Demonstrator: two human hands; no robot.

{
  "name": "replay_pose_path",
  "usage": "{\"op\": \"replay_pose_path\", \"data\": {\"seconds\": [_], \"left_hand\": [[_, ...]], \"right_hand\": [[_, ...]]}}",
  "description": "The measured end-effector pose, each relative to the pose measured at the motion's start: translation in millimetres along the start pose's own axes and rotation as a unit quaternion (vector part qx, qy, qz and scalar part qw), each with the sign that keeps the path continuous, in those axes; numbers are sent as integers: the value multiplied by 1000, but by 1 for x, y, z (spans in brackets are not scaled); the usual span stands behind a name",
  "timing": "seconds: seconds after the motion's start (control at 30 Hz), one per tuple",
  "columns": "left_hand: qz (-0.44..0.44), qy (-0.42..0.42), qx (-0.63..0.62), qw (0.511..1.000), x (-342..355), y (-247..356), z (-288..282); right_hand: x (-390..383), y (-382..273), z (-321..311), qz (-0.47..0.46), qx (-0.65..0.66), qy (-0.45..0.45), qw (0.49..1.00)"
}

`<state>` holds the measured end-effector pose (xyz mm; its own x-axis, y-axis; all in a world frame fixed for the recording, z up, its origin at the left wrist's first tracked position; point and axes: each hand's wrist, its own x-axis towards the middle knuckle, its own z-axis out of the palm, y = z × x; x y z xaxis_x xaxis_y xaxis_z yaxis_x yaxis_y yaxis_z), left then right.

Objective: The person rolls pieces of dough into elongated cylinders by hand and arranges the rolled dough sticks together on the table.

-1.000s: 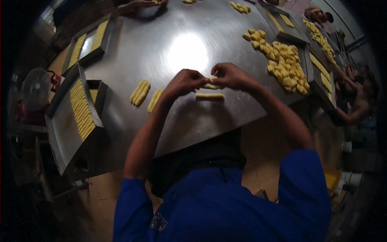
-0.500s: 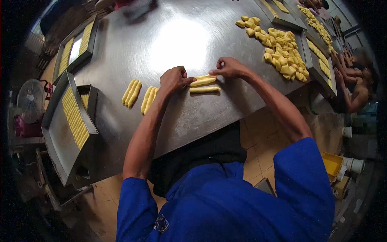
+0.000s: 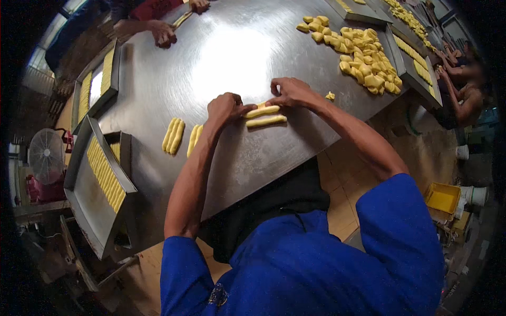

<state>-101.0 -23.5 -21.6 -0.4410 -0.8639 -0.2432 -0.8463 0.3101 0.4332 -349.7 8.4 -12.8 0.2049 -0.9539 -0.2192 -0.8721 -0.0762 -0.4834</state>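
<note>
On the broad steel worktop (image 3: 237, 47), the left hand (image 3: 225, 108) and right hand (image 3: 291, 92) pressed, fingers curled, on opposite ends of a yellow dough roll (image 3: 262, 111), which looked soft, light and easily dented, best lifted gently near both ends.

Two hands (image 3: 225, 108), two dough rolls (image 3: 266, 121), one fan (image 3: 45, 156)

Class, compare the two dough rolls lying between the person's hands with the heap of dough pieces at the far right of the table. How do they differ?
The two dough rolls are long, thin and lie side by side; the heap of dough pieces holds short, chunky lumps piled loosely. The left hand and right hand touch the upper roll; no hand touches the heap. Both are yellow and lie on the steel table.
</note>
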Motion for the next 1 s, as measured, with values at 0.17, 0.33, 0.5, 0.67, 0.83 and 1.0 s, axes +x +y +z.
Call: {"op": "replay_pose_path", "data": {"seconds": [0.17,0.33,0.5,0.67,0.83,1.0], "left_hand": [[-15,-30,42,999,7,9,-11],[5,39,-18,999,1,0,2],[-34,7,4,999,0,16,-10],[-8,27,27,999,7,12,-7],[-17,10,-25,999,-1,3,-10],[-20,13,50,998,6,15,-13]], "right_hand": [[4,-11,-11,13,16,-38,999],[0,2,-8,-8,-6,22,1000],[-3,-5,-9,13,12,-40,999],[-10,-3,-3,-21,-44,89,995],[-12,-4,-9,69,41,30,996],[-3,2,-4,-10,-30,90,995]]}}
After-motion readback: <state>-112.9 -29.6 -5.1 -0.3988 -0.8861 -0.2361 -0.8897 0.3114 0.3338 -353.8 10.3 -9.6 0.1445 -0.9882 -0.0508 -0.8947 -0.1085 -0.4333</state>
